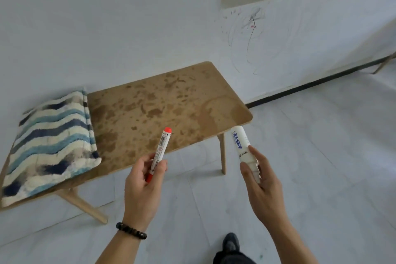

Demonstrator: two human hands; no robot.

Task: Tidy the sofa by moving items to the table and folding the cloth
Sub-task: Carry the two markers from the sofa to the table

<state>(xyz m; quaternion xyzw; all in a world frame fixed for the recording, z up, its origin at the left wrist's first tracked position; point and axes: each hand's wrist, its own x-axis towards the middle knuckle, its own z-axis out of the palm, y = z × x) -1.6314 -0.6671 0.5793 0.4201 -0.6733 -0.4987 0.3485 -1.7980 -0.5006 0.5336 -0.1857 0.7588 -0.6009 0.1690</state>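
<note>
Left grip holds one marker, right grip one bottle.

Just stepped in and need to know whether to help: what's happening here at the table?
A person stands at the wooden table, holding a red marker in the left hand and a white bottle with blue print in the right hand. Both are held in the air near the table's front edge, not yet set down. A striped blue-and-white cloth lies folded on the table's left end.
</note>
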